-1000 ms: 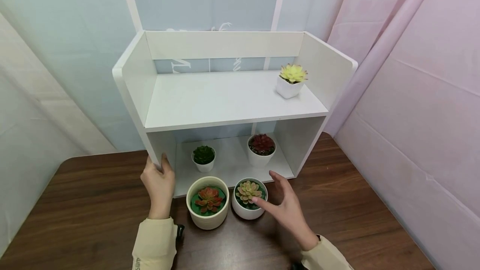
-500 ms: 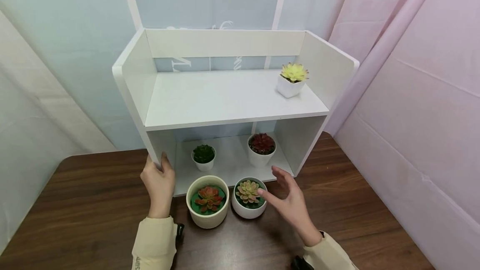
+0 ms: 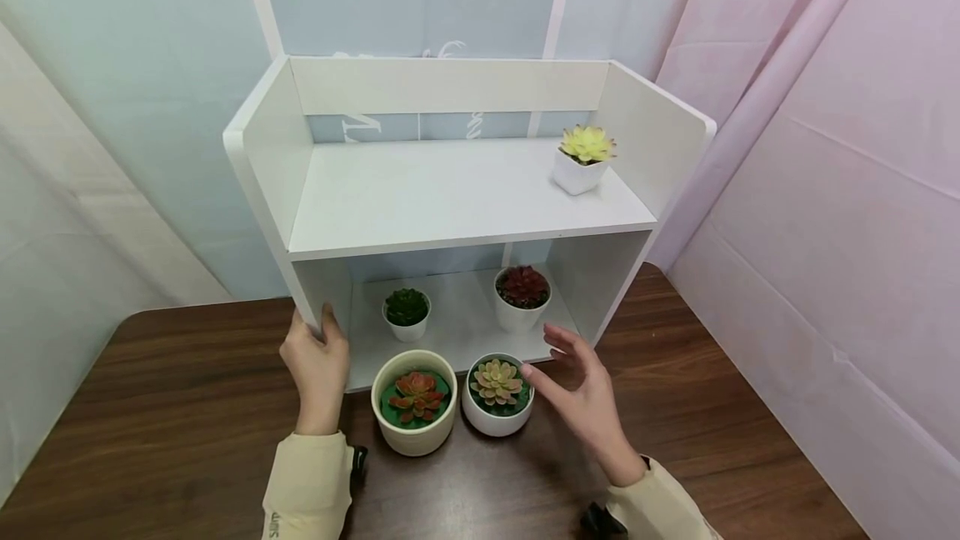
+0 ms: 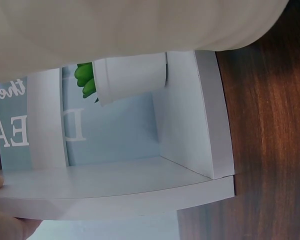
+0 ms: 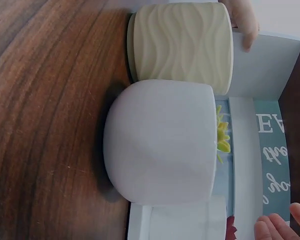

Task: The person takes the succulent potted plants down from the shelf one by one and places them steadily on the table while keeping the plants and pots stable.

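My left hand (image 3: 318,369) grips the front edge of the left side panel of a white two-tier shelf (image 3: 450,198); in the left wrist view, its thumb and fingers lie on either side of the panel (image 4: 110,187). My right hand (image 3: 581,398) is held with thumb and fingers apart, just right of a round white pot (image 3: 498,423) holding a pale green-pink succulent (image 3: 496,382). Its thumb tip is close to that pot's rim. Left of this pot, a cream pot (image 3: 415,440) with wavy ridges, seen in the right wrist view, holds a red-orange succulent (image 3: 417,397).
On the shelf's lower board stand a small white pot with a dark green succulent (image 3: 407,307) and a white pot with a dark red succulent (image 3: 524,287). A yellow succulent (image 3: 587,144) in a white pot sits at the upper right. Brown wood table (image 3: 150,415); curtains behind.
My right hand has drawn slightly right, its thumb moving from over the pale succulent to beside the white pot's rim. The left hand and pots stay in place.
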Demonstrator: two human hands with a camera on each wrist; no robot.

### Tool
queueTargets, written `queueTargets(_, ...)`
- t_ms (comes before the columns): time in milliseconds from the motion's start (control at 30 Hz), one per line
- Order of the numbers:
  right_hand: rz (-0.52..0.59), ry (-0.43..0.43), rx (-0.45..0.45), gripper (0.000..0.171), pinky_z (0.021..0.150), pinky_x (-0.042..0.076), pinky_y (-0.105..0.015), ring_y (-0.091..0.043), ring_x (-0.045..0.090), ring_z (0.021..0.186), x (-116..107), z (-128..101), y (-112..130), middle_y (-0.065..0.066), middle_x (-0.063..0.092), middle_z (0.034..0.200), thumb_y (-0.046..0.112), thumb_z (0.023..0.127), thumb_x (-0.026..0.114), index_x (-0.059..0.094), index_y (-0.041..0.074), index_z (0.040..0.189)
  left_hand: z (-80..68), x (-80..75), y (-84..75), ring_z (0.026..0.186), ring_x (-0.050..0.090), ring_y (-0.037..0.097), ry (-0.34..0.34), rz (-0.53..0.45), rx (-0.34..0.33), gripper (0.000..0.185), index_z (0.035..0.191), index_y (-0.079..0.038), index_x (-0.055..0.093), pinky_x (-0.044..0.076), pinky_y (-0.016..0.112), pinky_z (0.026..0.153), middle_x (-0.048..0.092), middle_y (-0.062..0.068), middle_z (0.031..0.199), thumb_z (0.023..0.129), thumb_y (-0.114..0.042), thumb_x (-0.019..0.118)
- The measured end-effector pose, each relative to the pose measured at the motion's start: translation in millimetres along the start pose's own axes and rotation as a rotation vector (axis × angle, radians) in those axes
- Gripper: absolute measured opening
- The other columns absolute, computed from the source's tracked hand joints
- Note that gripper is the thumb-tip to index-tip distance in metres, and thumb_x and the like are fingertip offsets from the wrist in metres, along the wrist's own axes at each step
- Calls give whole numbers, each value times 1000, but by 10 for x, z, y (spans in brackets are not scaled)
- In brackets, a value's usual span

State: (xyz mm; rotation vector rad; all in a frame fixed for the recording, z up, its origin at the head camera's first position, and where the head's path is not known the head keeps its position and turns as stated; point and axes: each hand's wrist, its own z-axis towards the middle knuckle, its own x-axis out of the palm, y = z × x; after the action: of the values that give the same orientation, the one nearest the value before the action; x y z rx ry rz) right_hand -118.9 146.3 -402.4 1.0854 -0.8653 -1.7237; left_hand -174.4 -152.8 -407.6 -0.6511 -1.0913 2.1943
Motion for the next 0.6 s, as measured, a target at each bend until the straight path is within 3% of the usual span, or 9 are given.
queueTargets(233, 17, -27, -42, 54, 96, 43, -19, -14, 55, 118, -33, 52, 66, -11, 60, 128, 2, 76, 79, 58, 4, 126, 0, -5, -6, 94, 63, 51, 3, -2, -6, 27, 116, 11, 60, 48, 62, 74, 64, 36, 104, 94, -2, 53)
queueTargets(600, 12, -26, -39, 56, 97, 43, -19, -10, 54, 119, -73, 95, 133, -4, 58, 129, 4, 76, 80, 57, 6, 127, 1, -8, 3, 93, 63, 50, 9, 8, -13, 27, 115, 12, 60, 48, 61, 74, 64, 36, 103, 94, -3, 54)
